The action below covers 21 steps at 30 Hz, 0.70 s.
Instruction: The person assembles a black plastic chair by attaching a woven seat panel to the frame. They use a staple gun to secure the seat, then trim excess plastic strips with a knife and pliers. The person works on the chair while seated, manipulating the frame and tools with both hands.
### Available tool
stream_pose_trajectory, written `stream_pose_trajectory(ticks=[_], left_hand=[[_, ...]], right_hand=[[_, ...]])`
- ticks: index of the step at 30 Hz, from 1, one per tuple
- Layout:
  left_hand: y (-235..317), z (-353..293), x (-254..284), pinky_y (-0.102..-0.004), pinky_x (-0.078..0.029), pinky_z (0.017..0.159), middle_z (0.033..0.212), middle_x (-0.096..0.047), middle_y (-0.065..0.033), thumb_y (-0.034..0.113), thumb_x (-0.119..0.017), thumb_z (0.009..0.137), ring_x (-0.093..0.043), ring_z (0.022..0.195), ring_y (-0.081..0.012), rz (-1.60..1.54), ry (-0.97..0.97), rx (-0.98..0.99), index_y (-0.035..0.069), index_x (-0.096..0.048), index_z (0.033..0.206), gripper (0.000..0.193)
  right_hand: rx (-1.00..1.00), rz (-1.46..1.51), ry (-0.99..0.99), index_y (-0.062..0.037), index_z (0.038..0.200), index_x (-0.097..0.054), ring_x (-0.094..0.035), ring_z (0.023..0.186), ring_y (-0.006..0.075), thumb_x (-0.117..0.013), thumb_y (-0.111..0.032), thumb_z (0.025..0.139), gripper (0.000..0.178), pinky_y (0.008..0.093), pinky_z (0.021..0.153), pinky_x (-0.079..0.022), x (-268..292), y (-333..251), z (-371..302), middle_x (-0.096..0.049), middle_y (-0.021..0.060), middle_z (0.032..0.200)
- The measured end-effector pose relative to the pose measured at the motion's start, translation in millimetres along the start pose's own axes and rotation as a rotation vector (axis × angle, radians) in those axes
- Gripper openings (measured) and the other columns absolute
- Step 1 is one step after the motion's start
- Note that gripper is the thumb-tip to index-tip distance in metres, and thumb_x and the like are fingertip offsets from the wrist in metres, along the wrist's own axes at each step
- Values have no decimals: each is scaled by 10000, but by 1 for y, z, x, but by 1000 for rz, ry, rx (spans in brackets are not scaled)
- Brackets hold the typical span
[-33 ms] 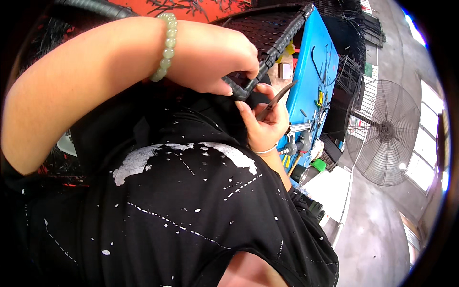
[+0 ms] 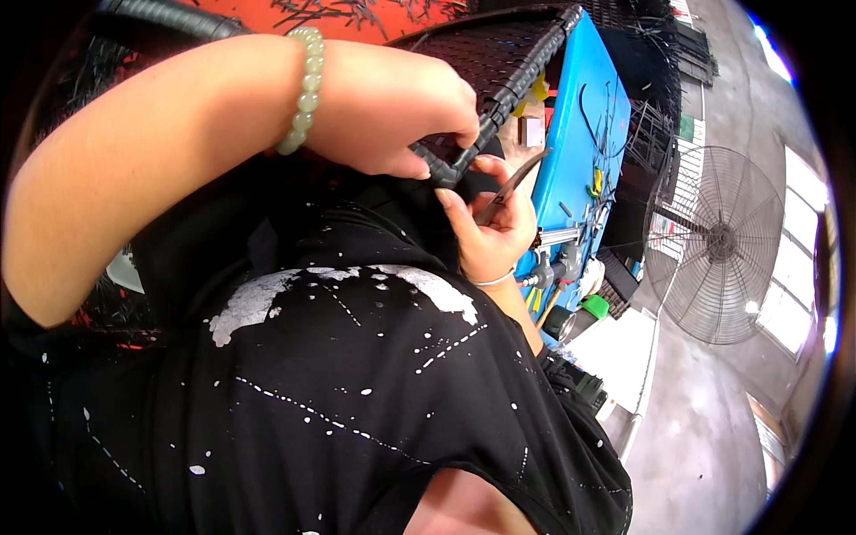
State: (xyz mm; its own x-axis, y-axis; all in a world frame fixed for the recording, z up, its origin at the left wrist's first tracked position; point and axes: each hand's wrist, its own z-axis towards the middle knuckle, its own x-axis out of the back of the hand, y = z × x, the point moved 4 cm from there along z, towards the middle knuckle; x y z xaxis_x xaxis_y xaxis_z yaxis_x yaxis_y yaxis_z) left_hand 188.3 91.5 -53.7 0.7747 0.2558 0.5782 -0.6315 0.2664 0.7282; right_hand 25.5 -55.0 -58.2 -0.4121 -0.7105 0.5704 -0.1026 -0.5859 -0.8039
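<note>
A black woven wicker piece (image 2: 481, 46) has a frame edge wrapped in black strip (image 2: 528, 73) that runs down to a corner (image 2: 448, 171) between my hands. My left hand (image 2: 401, 109), with green beads at the wrist, comes in from the left. Its fingers are closed around the wrapped frame at this corner. Just below and to the right, my right hand (image 2: 501, 227), with a thin bangle, presses thumb and fingertips near the same corner. A slim, dark, curved piece with a pointed end (image 2: 517, 183) lies across its palm and fingers; I cannot tell its kind.
A blue table (image 2: 580, 116) on the right carries loose black strips, metal tools (image 2: 560, 267) and a green object (image 2: 596, 308). Behind it stands a large caged fan (image 2: 720, 242). Black scraps lie on a red surface (image 2: 254, 11) at the top.
</note>
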Motion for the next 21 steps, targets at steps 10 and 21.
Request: stream_pose_trajectory(ticks=[10, 21], left_hand=[[8, -6, -3, -402, -531, 900, 1107, -612, -148, 0, -790, 710, -636, 1024, -335, -171, -22, 67, 3, -588, 1134, 470], [19, -4, -1, -368, -513, 966, 1233, -574, -127, 25, -778, 750, -583, 1132, -290, -49, 4, 98, 34, -567, 1299, 589]], right_hand=[[106, -65, -40, -6, 1082, -646, -630, 872, 216, -943, -109, 623, 557, 313, 789, -508, 0, -7, -7, -640, 87, 995], [363, -89, 12, 6, 1167, -630, -646, 971, 269, -941, -121, 621, 640, 347, 856, -529, 3, -12, -2, -660, 119, 1075]])
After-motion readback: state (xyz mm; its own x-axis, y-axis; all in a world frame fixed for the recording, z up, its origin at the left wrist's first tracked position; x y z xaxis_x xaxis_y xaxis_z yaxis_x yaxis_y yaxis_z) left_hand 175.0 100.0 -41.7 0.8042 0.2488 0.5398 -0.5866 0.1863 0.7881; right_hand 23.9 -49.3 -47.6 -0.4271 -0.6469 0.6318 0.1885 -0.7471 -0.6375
